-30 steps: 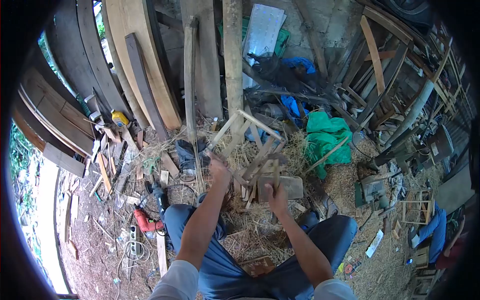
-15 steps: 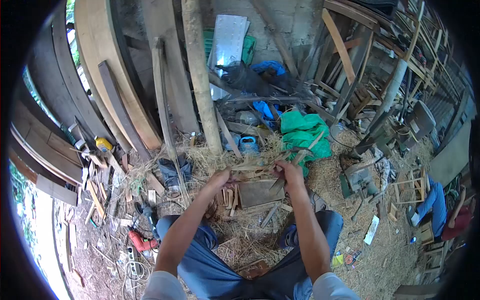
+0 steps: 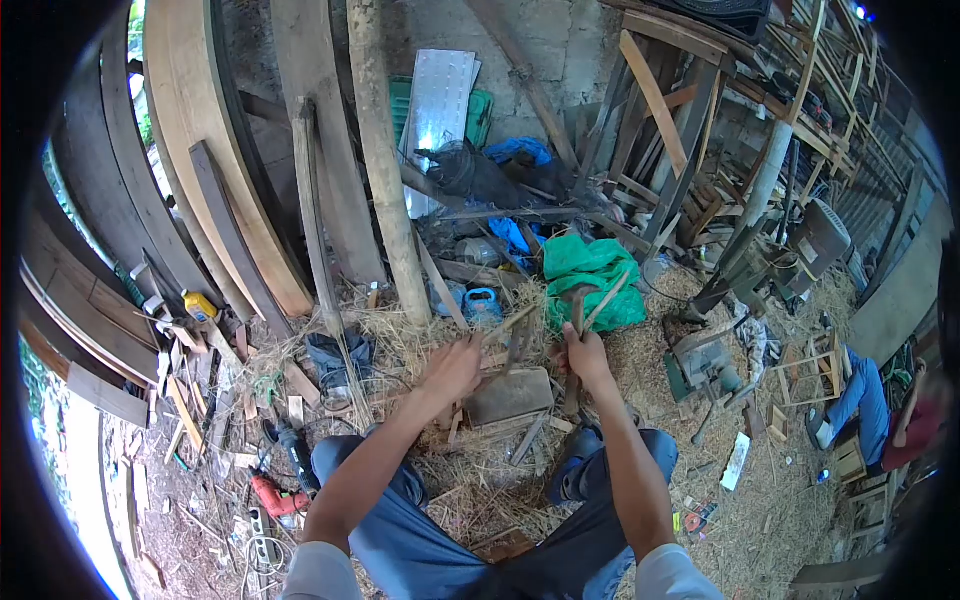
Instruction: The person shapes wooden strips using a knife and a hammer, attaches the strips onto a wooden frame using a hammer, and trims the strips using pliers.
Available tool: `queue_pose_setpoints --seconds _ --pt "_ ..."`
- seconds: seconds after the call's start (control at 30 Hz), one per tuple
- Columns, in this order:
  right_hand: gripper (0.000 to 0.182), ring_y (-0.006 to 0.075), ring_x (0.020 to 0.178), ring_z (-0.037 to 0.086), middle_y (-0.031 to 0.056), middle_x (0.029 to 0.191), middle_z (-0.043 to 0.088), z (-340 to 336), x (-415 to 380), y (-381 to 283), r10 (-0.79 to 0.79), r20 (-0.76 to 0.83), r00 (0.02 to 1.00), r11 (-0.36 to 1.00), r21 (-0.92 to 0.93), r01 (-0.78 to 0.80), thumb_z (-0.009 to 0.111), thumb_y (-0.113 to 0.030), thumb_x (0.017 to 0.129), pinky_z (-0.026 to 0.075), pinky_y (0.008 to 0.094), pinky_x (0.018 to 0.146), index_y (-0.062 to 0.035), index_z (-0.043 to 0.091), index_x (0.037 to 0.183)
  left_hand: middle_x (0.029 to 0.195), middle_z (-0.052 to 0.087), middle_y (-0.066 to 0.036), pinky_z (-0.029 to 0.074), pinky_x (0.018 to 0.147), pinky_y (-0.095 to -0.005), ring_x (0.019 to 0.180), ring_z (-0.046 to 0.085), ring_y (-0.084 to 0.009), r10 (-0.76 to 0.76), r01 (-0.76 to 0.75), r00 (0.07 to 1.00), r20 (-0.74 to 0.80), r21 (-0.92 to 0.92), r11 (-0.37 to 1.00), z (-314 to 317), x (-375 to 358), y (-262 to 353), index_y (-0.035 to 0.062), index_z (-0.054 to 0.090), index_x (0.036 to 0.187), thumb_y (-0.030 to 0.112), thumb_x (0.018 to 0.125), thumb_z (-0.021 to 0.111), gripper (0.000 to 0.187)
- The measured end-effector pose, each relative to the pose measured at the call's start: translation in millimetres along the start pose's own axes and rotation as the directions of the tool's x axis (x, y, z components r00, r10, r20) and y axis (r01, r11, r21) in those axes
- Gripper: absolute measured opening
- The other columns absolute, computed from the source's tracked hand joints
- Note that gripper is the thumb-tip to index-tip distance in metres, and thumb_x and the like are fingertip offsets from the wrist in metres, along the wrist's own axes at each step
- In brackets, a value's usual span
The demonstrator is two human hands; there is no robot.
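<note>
My left hand (image 3: 452, 370) is closed around a thin wooden strip (image 3: 516, 321) that sticks out up and to the right. My right hand (image 3: 585, 357) grips the wooden handle of a hammer (image 3: 572, 394), its dark head up near the green sack and the handle end pointing down towards me. Between my feet, just below both hands, lies a thick wooden block (image 3: 510, 396). Thin dark pieces stand over its far edge between the hands. Another pale strip (image 3: 607, 301) slants across the green sack (image 3: 595, 268) just beyond my right hand.
A red power drill (image 3: 278, 497) and an angle grinder (image 3: 295, 448) lie by my left knee. Boards (image 3: 225, 170) and a post (image 3: 385, 170) lean ahead. On the right are a metal machine (image 3: 705, 360), a small wooden frame (image 3: 810, 375) and a seated person (image 3: 862, 410). Shavings cover the ground.
My hands have moved from both being at a wooden piece over the block to being apart. The hammer has swung from slanted to nearly upright, and the left-hand strip now angles upward.
</note>
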State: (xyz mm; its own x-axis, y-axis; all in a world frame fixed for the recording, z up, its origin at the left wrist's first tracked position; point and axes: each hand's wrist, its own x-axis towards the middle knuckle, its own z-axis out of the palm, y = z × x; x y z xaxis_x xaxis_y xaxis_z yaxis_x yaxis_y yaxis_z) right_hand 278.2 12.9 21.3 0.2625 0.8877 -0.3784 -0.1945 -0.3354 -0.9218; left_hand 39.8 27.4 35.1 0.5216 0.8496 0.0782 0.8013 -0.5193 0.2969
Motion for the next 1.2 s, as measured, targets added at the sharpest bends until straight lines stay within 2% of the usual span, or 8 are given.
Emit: queue_pose_setpoints --seconds 0.07,0.27,0.37,0.6,0.83,1.03,1.1,1.2 --pt "0.026 0.0158 0.039 0.05 0.0047 0.054 0.051 1.9 -8.4 2.8 -0.309 0.031 0.951 0.926 -0.217 0.308 0.048 -0.025 0.094 0.038 0.0288 0.036 0.0 0.045 0.089 0.098 0.058 -0.025 0.049 0.072 -0.047 0.09 0.059 -0.0401 -0.035 0.035 0.999 0.001 0.005 0.999 3.6 -2.3 8.9 -0.0062 0.042 0.118 0.012 0.083 0.051 0.04" --pt "0.032 0.0196 0.053 0.056 0.0088 0.058 0.055 -7.0 -31.9 19.5 -0.392 0.191 0.9 0.78 -0.449 0.436 0.048 -0.029 0.093 0.043 0.0339 0.05 0.0019 0.051 0.088 0.093 0.058 -0.026 0.05 0.073 -0.046 0.089 0.059 -0.0399 0.011 -0.017 0.995 -0.096 -0.06 0.998 31.8 12.9 16.7 -0.0077 0.042 0.112 0.009 0.078 0.056 0.04" --pt "0.033 0.0203 0.059 0.057 0.0105 0.059 0.054 -1.5 -49.3 29.8 -0.527 0.033 0.849 0.66 -0.614 0.433 0.051 -0.028 0.092 0.044 0.0339 0.056 0.0043 0.052 0.089 0.089 0.059 -0.026 0.05 0.072 -0.046 0.087 0.06 -0.0395 -0.023 0.02 0.999 -0.047 -0.077 0.997 34.8 29.3 20.7 -0.005 0.047 0.106 0.013 0.08 0.056 0.032" --pt "0.03 0.0214 0.058 0.059 0.0177 0.06 0.055 0.3 -48.6 34.8 -0.53 0.083 0.844 0.743 -0.435 0.509 0.052 -0.021 0.091 0.042 0.0356 0.053 0.0072 0.047 0.1 0.086 0.062 -0.021 0.048 0.067 -0.0477 0.082 0.061 -0.0374 0.023 -0.025 0.999 -0.022 -0.087 0.996 28.8 33.9 1.0 0.0019 0.051 0.114 0.014 0.086 0.047 0.031" --pt "0.017 0.0444 0.057 0.055 0.0248 0.063 0.055 12.6 -46.1 31.4 -0.589 0.184 0.787 0.495 -0.688 0.531 0.048 -0.013 0.092 0.039 0.0439 0.046 0.0024 0.042 0.095 0.085 0.063 -0.019 0.048 0.069 -0.0462 0.083 0.06 -0.0353 -0.059 0.063 0.997 0.056 -0.081 0.995 11.2 36.6 -1.4 0.0075 0.06 0.107 0.021 0.088 0.047 0.027" --pt "0.014 0.0462 0.058 0.053 0.024 0.062 0.054 28.7 -61.0 14.7 -0.769 0.148 0.622 0.424 -0.61 0.669 0.049 -0.011 0.092 0.038 0.0484 0.045 0.0002 0.041 0.09 0.085 0.063 -0.018 0.048 0.073 -0.0444 0.084 0.061 -0.0337 0.055 -0.082 0.973 -0.223 -0.111 0.99 26.2 39.1 -15.0 0.0103 0.063 0.101 0.022 0.087 0.047 0.024" --pt "0.013 0.0464 0.057 0.053 0.0234 0.062 0.053 29.9 -51.4 22.9 -0.824 0.086 0.56 0.426 -0.557 0.713 0.049 -0.01 0.091 0.038 0.0486 0.044 -0.0004 0.04 0.089 0.086 0.064 -0.017 0.048 0.073 -0.0443 0.084 0.061 -0.0336 0.022 -0.036 0.995 -0.097 -0.144 0.989 17.3 40.1 -13.8 0.0111 0.063 0.102 0.023 0.088 0.048 0.024" --pt "0.012 0.0471 0.056 0.053 0.0245 0.063 0.055 16.2 -31.0 58.1 -0.739 0.218 0.638 0.39 -0.633 0.669 0.049 -0.011 0.091 0.037 0.048 0.042 -0.0015 0.041 0.09 0.086 0.064 -0.016 0.048 0.072 -0.0444 0.083 0.061 -0.0335 -0.028 0.027 1.0 -0.014 -0.052 0.998 17.8 45.6 -10.6 0.0107 0.063 0.099 0.023 0.087 0.048 0.023"
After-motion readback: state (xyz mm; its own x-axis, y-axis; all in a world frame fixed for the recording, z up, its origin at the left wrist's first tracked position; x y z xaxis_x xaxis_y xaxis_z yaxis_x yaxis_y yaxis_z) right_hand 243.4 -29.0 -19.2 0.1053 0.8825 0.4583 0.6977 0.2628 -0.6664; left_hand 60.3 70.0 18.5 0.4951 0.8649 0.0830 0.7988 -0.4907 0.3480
